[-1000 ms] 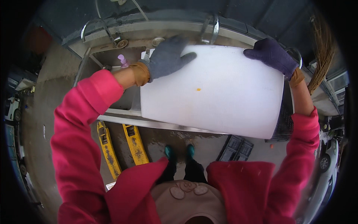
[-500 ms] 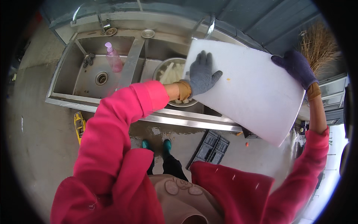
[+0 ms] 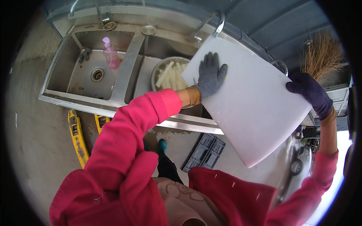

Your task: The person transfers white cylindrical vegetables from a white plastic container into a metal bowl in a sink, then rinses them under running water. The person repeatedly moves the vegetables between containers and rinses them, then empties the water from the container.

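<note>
A large white cutting board (image 3: 256, 109) slants over the right side of the sink, its near corner hanging past the front edge. My left hand (image 3: 211, 77), in a grey glove, lies with fingers stretched out on the board's left part. A small grey pointed piece shows beside that palm; its kind is unclear. In a dark purple glove, my right hand (image 3: 313, 94) grips the board's far right edge, thumb on top and fingers partly hidden. Left of the board, a round metal bowl (image 3: 153, 77) holds several pale peeled vegetable sticks (image 3: 172, 77); the board and my left arm cover part of it.
A pink pump bottle (image 3: 111, 55) stands in the left sink basin (image 3: 85, 77). Curved taps (image 3: 219, 24) rise behind the sink. On the floor are a grey plastic crate (image 3: 203, 152) and yellow forks (image 3: 77, 139). A straw broom (image 3: 320, 56) leans at the far right.
The board has turned, its near corner swinging left and toward me. Both hands have stayed on it. More of the sticks in the bowl now shows, and the whole view has shifted.
</note>
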`<state>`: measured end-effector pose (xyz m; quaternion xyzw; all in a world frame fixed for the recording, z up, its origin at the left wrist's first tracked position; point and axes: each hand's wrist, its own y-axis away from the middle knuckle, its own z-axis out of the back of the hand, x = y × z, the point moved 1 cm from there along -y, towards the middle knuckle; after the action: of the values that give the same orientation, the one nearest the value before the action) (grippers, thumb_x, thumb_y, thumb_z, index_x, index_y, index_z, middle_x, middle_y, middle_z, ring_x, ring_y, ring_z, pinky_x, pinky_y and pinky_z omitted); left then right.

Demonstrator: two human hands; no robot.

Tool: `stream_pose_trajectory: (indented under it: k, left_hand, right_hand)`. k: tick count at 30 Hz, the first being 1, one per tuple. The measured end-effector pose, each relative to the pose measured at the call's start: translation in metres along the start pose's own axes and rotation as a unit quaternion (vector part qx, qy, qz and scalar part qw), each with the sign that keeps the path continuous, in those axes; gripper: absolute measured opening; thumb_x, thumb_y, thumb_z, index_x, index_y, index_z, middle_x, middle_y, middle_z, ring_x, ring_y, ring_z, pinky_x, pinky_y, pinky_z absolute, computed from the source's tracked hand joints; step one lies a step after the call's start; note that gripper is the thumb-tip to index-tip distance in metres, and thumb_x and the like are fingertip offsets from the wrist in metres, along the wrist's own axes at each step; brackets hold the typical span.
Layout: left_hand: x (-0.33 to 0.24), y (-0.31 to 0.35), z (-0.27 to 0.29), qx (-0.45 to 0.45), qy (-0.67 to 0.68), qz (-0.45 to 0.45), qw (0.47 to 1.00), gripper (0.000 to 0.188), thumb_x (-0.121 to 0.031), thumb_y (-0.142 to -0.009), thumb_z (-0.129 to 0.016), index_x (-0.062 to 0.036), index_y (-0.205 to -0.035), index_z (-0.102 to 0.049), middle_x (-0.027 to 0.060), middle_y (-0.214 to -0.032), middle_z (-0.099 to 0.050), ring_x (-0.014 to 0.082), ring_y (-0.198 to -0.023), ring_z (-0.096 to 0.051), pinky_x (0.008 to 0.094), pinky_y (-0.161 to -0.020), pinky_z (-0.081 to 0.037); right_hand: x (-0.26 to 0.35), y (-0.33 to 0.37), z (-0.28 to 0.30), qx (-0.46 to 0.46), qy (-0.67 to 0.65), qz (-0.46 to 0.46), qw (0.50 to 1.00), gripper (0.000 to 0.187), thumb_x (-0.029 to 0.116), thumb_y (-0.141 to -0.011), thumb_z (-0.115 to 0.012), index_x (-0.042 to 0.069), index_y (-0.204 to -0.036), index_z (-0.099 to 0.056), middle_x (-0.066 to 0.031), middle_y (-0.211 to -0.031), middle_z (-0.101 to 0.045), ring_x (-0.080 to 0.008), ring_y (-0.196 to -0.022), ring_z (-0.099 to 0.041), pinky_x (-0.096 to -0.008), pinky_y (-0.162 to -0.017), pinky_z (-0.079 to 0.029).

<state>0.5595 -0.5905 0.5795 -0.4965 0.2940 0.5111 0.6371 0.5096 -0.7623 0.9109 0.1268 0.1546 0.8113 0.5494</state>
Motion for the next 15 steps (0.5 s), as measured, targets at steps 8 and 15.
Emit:
stream_pose_trajectory:
  k: [8, 15]
  left_hand:
    - [-0.018, -0.018, 0.003, 0.019, 0.098, -0.038, 0.994, 0.072, -0.046, -0.099, -0.033, 0.008, -0.146, -0.022, 0.0356, -0.149, -0.022, 0.0475, -0.142, -0.019, 0.0526, -0.116, -0.015]
    - [0.011, -0.048, -0.017, 0.092, 0.046, -0.016, 0.995, 0.072, -0.048, -0.1, -0.031, 0.0069, -0.146, -0.023, 0.0336, -0.15, -0.023, 0.0456, -0.141, -0.022, 0.0458, -0.116, -0.023]
  right_hand:
    - [0.003, 0.021, 0.038, -0.064, 0.197, 0.262, 0.942, 0.036, 0.004, -0.082, -0.064, 0.007, -0.118, -0.059, -0.0145, -0.119, -0.054, -0.0311, -0.109, -0.057, -0.0385, -0.094, -0.047]
    - [0.032, -0.004, 0.002, -0.147, 0.169, 0.289, 0.931, 0.038, 0.005, -0.082, -0.06, 0.009, -0.119, -0.059, -0.0143, -0.121, -0.054, -0.0331, -0.113, -0.054, -0.0378, -0.097, -0.045]
